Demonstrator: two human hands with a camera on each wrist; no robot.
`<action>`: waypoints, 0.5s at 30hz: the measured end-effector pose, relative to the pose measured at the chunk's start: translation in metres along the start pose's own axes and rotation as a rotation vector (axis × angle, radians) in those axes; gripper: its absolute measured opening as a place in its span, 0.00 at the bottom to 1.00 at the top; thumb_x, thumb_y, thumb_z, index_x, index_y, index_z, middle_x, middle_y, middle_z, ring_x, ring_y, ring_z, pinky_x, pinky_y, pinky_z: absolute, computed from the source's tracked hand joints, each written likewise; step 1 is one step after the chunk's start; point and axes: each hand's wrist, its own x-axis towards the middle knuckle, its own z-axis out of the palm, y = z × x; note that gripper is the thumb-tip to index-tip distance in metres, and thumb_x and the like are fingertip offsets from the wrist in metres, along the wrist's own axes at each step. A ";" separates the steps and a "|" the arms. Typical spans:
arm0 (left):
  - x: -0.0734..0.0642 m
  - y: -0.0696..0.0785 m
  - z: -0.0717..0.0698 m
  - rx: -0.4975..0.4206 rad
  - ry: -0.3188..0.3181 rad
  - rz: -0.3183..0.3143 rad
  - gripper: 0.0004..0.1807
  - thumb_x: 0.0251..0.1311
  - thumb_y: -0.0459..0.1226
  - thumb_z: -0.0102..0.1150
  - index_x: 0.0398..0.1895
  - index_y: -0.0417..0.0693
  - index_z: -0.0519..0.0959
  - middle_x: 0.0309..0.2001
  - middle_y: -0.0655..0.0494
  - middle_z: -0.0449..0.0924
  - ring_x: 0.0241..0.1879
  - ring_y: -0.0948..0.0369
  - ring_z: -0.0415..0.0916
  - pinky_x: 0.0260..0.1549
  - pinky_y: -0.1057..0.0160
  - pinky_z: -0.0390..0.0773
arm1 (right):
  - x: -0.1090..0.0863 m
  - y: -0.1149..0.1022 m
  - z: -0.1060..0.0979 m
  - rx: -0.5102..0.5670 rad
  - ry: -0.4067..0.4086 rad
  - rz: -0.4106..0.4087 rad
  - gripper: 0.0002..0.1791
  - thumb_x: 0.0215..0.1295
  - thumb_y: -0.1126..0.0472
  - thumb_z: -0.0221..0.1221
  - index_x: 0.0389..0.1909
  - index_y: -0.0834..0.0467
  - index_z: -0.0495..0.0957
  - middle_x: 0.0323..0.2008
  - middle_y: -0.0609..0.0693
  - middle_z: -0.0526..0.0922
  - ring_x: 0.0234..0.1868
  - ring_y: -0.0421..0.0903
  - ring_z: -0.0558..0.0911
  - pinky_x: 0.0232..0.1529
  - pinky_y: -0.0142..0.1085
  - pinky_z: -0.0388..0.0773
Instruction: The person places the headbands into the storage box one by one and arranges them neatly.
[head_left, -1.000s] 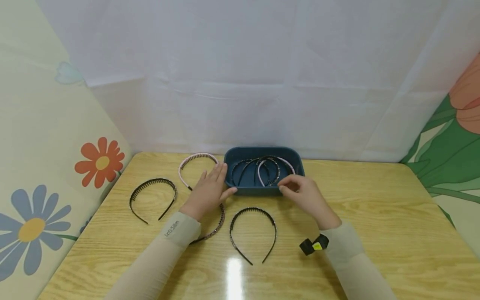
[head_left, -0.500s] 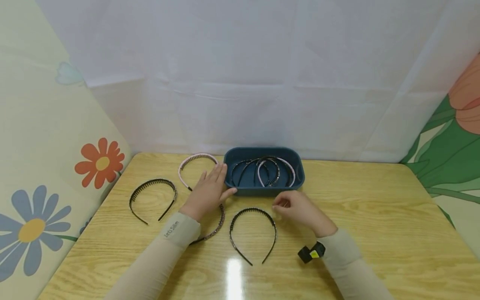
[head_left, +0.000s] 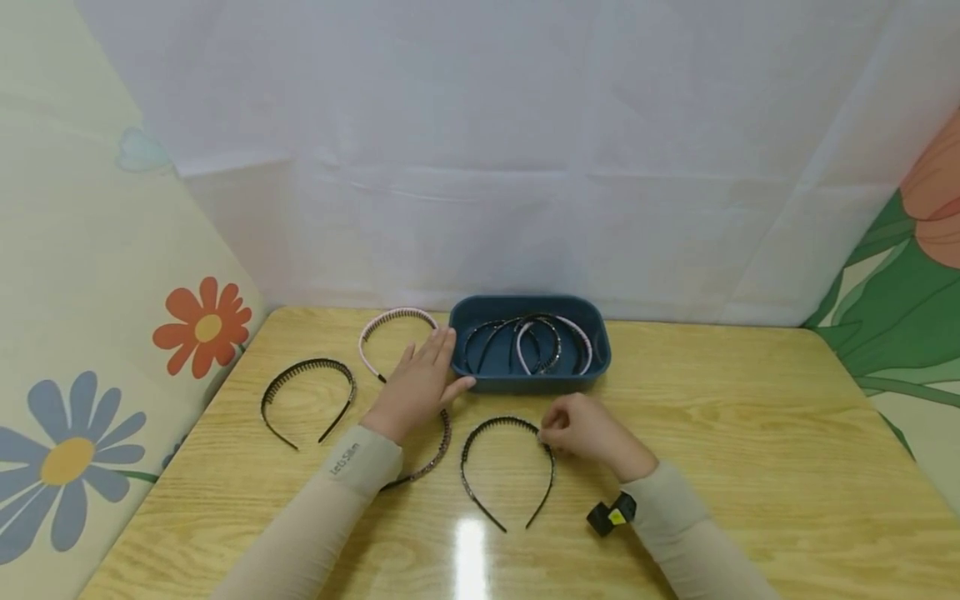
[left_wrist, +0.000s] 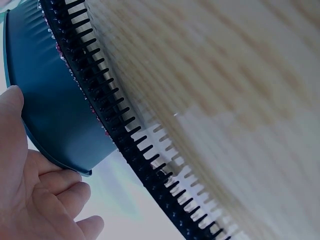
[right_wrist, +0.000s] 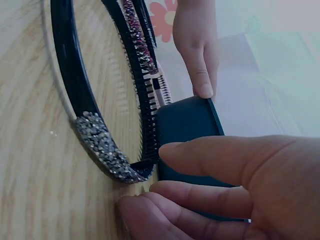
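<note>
In the head view, my left hand (head_left: 416,383) rests at the left end of a dark blue plastic box (head_left: 528,385), fingers fairly straight along its side and thumb at the front corner. My right hand (head_left: 588,429) pinches the upper right of a black toothed headband (head_left: 508,420) lying on the table before the box. Silver glitter (right_wrist: 102,145) on that headband shows in the right wrist view, thumb and fingertips right at its edge. Several headbands, one of them pink, lie inside the box. Another headband (head_left: 447,437), with pinkish glitter, lies partly hidden under my left wrist.
A pink headband (head_left: 399,312) lies left of the box, partly behind my left hand. Farther left is a black toothed headband (head_left: 309,363). The wooden table (head_left: 750,433) meets a white cloth (head_left: 480,167) at the back, with flower-printed sheets at both sides.
My right hand has moved from the box's front right corner down and left to the headband in front, and its fingertips have closed at that headband's edge. My left hand stays at the box.
</note>
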 end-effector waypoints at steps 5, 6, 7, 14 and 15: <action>0.001 -0.001 0.001 0.002 -0.001 -0.003 0.47 0.76 0.57 0.46 0.80 0.32 0.45 0.80 0.37 0.44 0.79 0.44 0.44 0.74 0.37 0.47 | 0.000 -0.002 0.004 0.004 0.015 -0.002 0.05 0.58 0.69 0.69 0.31 0.65 0.82 0.22 0.48 0.82 0.19 0.39 0.79 0.22 0.33 0.80; 0.001 -0.001 0.001 0.001 -0.001 -0.004 0.47 0.76 0.57 0.46 0.80 0.32 0.45 0.80 0.37 0.44 0.79 0.44 0.44 0.75 0.37 0.47 | 0.000 -0.002 0.004 0.002 0.014 -0.005 0.05 0.58 0.69 0.69 0.31 0.65 0.82 0.22 0.48 0.82 0.19 0.39 0.79 0.22 0.33 0.80; 0.001 -0.001 0.001 0.000 -0.002 -0.004 0.47 0.76 0.57 0.46 0.80 0.32 0.45 0.80 0.37 0.44 0.79 0.44 0.44 0.75 0.37 0.47 | 0.000 -0.003 0.005 0.000 0.014 -0.010 0.05 0.57 0.70 0.69 0.30 0.65 0.82 0.22 0.48 0.82 0.19 0.38 0.78 0.22 0.33 0.80; 0.001 -0.001 0.002 -0.004 -0.005 -0.007 0.47 0.76 0.57 0.46 0.80 0.32 0.45 0.80 0.37 0.43 0.79 0.44 0.44 0.75 0.37 0.47 | -0.001 -0.005 0.006 -0.014 0.024 -0.006 0.03 0.57 0.71 0.69 0.29 0.64 0.83 0.21 0.47 0.81 0.17 0.38 0.78 0.21 0.32 0.79; 0.002 -0.001 0.002 -0.003 -0.006 -0.007 0.47 0.76 0.57 0.46 0.80 0.33 0.45 0.80 0.37 0.43 0.79 0.45 0.44 0.75 0.37 0.47 | 0.000 -0.004 0.007 -0.010 0.026 -0.004 0.03 0.57 0.71 0.68 0.29 0.64 0.82 0.21 0.47 0.81 0.17 0.39 0.78 0.21 0.32 0.79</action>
